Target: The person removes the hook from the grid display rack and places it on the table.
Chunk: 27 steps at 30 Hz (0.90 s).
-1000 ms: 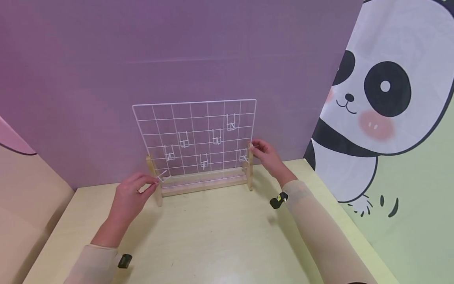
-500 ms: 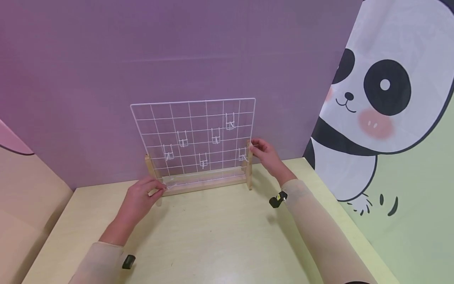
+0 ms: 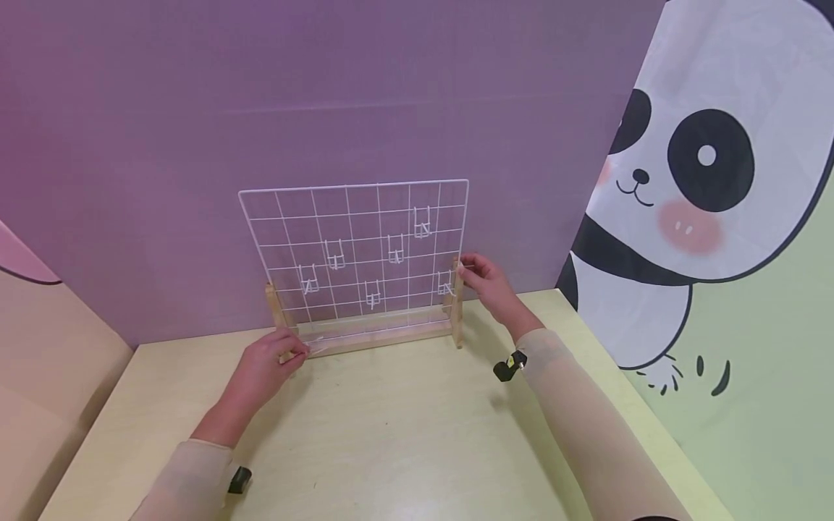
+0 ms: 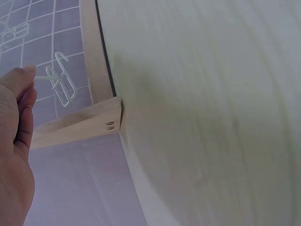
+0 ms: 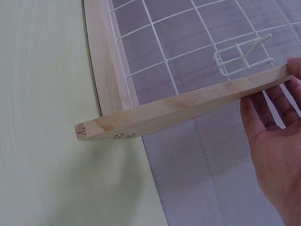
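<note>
A white wire grid panel [image 3: 354, 187] stands upright in a light wooden stand [image 3: 384, 340], with several white wire hooks [image 3: 422, 229] hung on its mesh. Low at the panel's left side, my left hand [image 3: 263, 365] pinches another white wire hook [image 4: 66, 87] by its straight prong. That hook's bent wire end faces the mesh, close in front of it in the left wrist view. My right hand [image 3: 493, 289] grips the upper part of the stand's right wooden post [image 5: 188, 101], thumb on one side and fingers on the other. One hung hook [image 5: 244, 59] sits just inside this post.
The stand rests on a pale wooden table [image 3: 391, 427] near its back edge. Behind it rises a purple backdrop [image 3: 365, 87]. A panda picture [image 3: 710, 253] covers the wall on the right.
My left hand has moved right and down with the hook, from beside the left post to the panel's lower left. The right hand keeps its grip on the post.
</note>
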{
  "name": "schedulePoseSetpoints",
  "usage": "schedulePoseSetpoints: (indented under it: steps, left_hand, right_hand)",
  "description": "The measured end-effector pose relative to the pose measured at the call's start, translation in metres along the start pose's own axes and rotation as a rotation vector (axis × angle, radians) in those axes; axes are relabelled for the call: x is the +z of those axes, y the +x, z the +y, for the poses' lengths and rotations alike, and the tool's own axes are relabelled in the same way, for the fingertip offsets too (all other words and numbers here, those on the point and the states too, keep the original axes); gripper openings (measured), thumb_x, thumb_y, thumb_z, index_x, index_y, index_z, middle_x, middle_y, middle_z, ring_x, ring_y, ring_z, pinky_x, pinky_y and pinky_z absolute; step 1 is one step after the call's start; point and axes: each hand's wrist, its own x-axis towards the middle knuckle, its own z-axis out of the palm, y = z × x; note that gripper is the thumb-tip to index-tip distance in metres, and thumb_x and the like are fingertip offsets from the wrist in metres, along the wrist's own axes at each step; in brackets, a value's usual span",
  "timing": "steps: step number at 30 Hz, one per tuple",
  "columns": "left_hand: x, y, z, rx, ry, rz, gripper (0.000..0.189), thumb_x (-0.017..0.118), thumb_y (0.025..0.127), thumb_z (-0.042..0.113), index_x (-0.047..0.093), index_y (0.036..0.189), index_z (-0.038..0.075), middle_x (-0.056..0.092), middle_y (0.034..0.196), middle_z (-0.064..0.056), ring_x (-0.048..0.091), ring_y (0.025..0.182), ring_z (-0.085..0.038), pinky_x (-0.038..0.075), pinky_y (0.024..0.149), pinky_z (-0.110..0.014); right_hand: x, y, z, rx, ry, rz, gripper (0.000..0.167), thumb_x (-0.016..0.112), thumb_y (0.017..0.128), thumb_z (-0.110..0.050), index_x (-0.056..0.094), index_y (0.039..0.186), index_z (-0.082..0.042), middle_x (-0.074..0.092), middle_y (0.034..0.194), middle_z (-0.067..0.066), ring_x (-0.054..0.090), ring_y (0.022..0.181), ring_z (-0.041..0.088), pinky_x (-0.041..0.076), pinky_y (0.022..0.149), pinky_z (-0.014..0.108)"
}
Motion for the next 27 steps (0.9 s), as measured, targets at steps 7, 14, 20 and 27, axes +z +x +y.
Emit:
schedulePoseSetpoints:
  steps: [7, 14, 20, 27]
  left_hand:
    - [0.002, 0.0, -0.001, -0.062, -0.021, -0.084, 0.019, 0.088, 0.089, -0.006, 0.082, 0.095, 0.011, 0.069, 0.095, 0.005, 0.07, 0.086, -0.02, 0.061, 0.076, -0.039]
    - [0.005, -0.001, -0.003, -0.071, -0.012, -0.132, 0.018, 0.087, 0.09, -0.006, 0.08, 0.091, 0.01, 0.07, 0.095, 0.003, 0.071, 0.088, -0.021, 0.063, 0.08, -0.045]
    - [0.01, -0.001, -0.006, -0.063, 0.002, -0.151, 0.017, 0.087, 0.09, -0.006, 0.079, 0.089, 0.01, 0.07, 0.094, 0.002, 0.072, 0.088, -0.022, 0.064, 0.08, -0.047]
    - [0.011, -0.001, -0.008, -0.075, 0.014, -0.179, 0.018, 0.086, 0.091, -0.005, 0.078, 0.088, 0.011, 0.069, 0.094, 0.002, 0.074, 0.089, -0.023, 0.064, 0.081, -0.048]
  right_hand:
    - [0.0, 0.0, 0.002, 0.006, 0.023, 0.005, 0.029, 0.064, 0.113, -0.011, 0.064, 0.138, 0.004, 0.071, 0.12, 0.002, 0.065, 0.118, 0.017, 0.051, 0.119, 0.048]
    - [-0.001, 0.0, 0.002, 0.021, 0.011, 0.009, 0.031, 0.064, 0.113, -0.013, 0.063, 0.14, 0.004, 0.07, 0.123, 0.005, 0.065, 0.12, 0.019, 0.05, 0.119, 0.049]
    - [-0.001, 0.001, 0.002, 0.02, 0.008, 0.005, 0.032, 0.064, 0.114, -0.014, 0.063, 0.141, 0.003, 0.07, 0.125, 0.006, 0.065, 0.121, 0.02, 0.05, 0.12, 0.049]
    - [-0.001, 0.001, 0.003, 0.015, 0.011, 0.006, 0.031, 0.064, 0.113, -0.014, 0.063, 0.139, 0.004, 0.07, 0.123, 0.005, 0.065, 0.12, 0.019, 0.05, 0.12, 0.049]
